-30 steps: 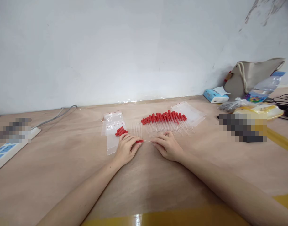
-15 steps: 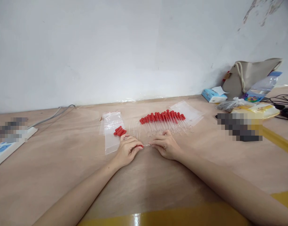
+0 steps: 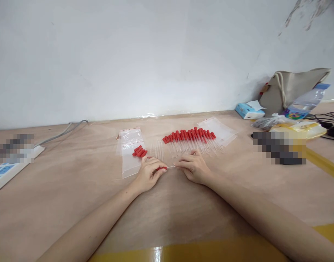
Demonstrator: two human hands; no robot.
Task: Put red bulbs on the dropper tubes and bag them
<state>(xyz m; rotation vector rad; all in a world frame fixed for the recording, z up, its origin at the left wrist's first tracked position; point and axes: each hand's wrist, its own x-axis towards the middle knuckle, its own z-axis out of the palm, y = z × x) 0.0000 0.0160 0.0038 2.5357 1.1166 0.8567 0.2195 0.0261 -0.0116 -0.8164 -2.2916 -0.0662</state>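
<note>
My left hand [image 3: 150,174] is closed on a red rubber bulb [image 3: 162,168], pinched between thumb and fingers. From the bulb a thin clear dropper tube [image 3: 170,167] runs right, and my right hand [image 3: 193,168] pinches its other end. The bulb and tube are in line and meet at the left fingertips; how deep the tube sits is hidden. Behind my hands lies a row of red-topped droppers [image 3: 190,135], tips toward me. Several bare clear tubes [image 3: 157,149] lie left of that row. Loose red bulbs [image 3: 140,151] rest on a clear zip bag [image 3: 131,165] by my left hand.
More clear bags [image 3: 217,129] lie behind the droppers. At the right are a tissue pack [image 3: 248,111], a grey bag [image 3: 294,89], a plastic bottle [image 3: 308,102], a yellow packet [image 3: 311,129] and black cables. A white power strip [image 3: 16,169] is at the left.
The bulb and tube have dropped slightly toward me, and the gap between my hands has narrowed a little. Less of the red bulb shows past my left fingers. The view shifts slightly.
</note>
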